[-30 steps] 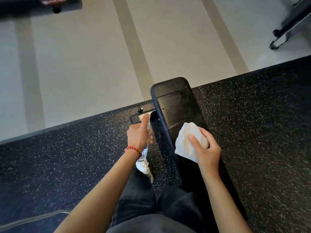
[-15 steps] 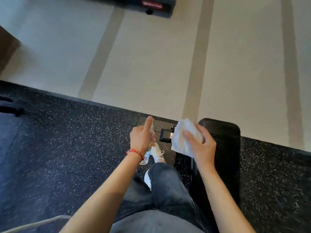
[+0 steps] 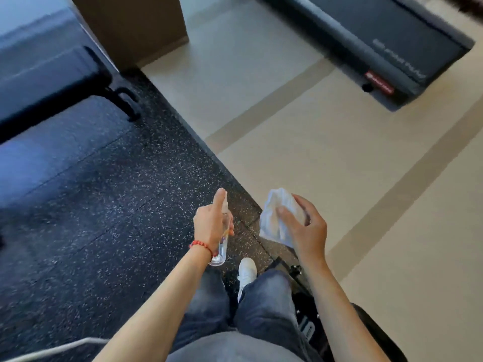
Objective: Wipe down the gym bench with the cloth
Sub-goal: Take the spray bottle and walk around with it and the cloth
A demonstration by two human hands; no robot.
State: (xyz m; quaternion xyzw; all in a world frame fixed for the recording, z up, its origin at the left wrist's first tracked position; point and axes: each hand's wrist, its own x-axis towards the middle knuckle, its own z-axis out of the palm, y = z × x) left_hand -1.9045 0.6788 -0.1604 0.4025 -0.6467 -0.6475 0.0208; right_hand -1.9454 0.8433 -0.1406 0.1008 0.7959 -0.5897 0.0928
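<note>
My right hand (image 3: 307, 232) grips the cloth (image 3: 277, 218) above the floor seam; my left hand (image 3: 213, 223) holds a spray bottle (image 3: 222, 246). The bench (image 3: 371, 333) sits lower right (mostly hidden), another bench (image 3: 52, 82) upper left.

My left hand (image 3: 212, 223) grips a spray bottle (image 3: 222, 246), right hand (image 3: 307, 231) holds the cloth (image 3: 274, 218), mid-frame above my legs.
</note>
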